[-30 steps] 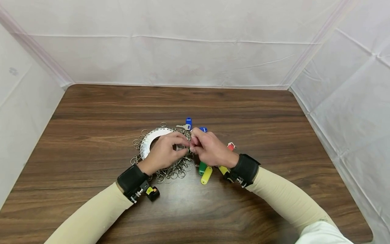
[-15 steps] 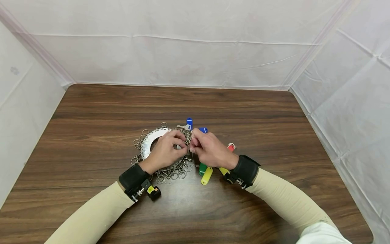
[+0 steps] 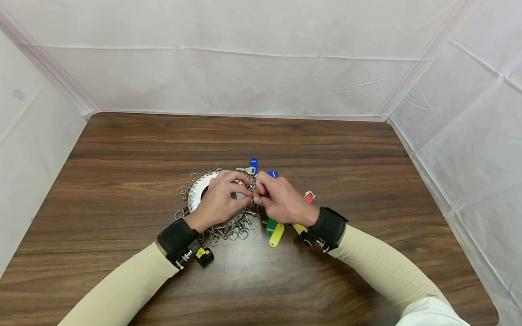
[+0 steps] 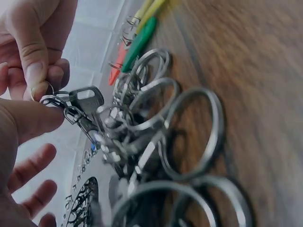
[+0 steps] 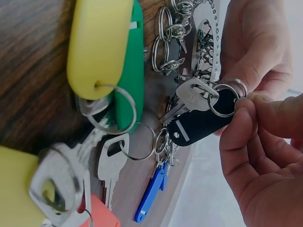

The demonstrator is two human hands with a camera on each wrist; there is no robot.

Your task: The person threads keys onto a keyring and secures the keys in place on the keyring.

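While my forearms stay planted on the wooden table (image 3: 122, 149) just as they lay a second ago, the only real change is small and sits at my fingertips. My left hand (image 3: 220, 199) has crept a touch toward the far side of the perforated metal disc (image 3: 195, 192), its fingers now reaching further over the pile of loose split rings (image 3: 228, 233), and its thumb and forefinger pinch the small key ring (image 5: 222, 97) from one side. My right hand (image 3: 279, 199) has hardly shifted; its finger and thumb pinch the same ring from the other side, nails working at the coil.

Hanging from that ring, between my two hands and just above the disc's edge, are the black key tag (image 5: 199, 124) and a silver key (image 5: 189, 97). I judge the ring is being pried or turned a little at a time, since nothing has come off it or gone onto it.

Nearer me, the green tag (image 3: 271, 225) and yellow tag (image 3: 276, 234) lie where they were, the blue tag (image 3: 253, 164) likewise beyond my fingers.
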